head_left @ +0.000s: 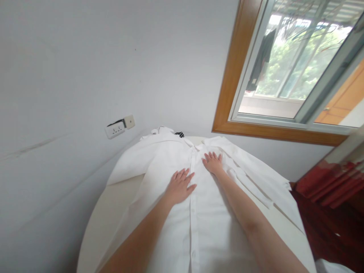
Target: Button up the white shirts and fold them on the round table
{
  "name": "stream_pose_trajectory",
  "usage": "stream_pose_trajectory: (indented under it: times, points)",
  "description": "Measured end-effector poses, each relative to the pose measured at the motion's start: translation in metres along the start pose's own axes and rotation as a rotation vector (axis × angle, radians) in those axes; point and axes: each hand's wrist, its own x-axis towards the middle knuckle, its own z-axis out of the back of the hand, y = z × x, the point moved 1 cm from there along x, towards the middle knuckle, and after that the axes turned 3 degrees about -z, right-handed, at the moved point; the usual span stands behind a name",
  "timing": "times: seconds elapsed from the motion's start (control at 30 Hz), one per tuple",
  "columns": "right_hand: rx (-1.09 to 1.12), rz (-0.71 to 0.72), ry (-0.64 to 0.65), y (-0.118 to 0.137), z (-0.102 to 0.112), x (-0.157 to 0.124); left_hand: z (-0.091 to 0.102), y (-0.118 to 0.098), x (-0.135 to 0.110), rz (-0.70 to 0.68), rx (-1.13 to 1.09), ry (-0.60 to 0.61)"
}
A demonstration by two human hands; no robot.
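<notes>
A white button-up shirt [176, 223] lies spread front side up on a round, pale table [95, 227], its collar toward the wall and its button strip running down the middle. My left hand [179, 185] rests flat on the shirt just left of the buttons, fingers spread. Farther up, my right hand [213, 163] presses flat on the upper chest at the right of the strip, fingers apart. One sleeve reaches out at the left; at the right, white cloth lies in folds along the table.
A white wall [85, 68] with a power socket [115, 129] stands behind the table. Beside the collar lies a small black-and-white striped thing [179, 134]. At the right are a wood-framed window [241, 57], a red curtain [332, 180] and a dark red floor [321, 227].
</notes>
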Motion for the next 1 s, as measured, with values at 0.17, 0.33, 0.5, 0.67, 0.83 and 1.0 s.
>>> stream_pose_trajectory:
  times: [0.17,0.33,0.5,0.67,0.83,1.0]
  points:
    - [-0.091,-0.109,-0.082,-0.062,0.011,-0.03,-0.001,0.002,0.001,-0.003,0.008,0.029]
    - [-0.077,-0.185,-0.071,-0.099,0.021,-0.038,-0.002,0.003,0.002,-0.002,0.007,0.051]
    - [-0.094,-0.226,-0.105,-0.11,0.024,-0.038,-0.005,0.005,0.002,-0.005,-0.002,0.022]
    - [0.001,-0.308,0.063,-0.11,0.021,-0.034,-0.005,0.005,0.003,-0.003,-0.007,0.033]
    - [-0.068,-0.234,-0.029,-0.113,0.028,-0.039,-0.004,0.004,0.003,-0.001,-0.012,0.039]
    - [-0.184,-0.184,-0.23,-0.132,0.047,-0.055,-0.002,0.004,0.003,-0.004,-0.022,0.037]
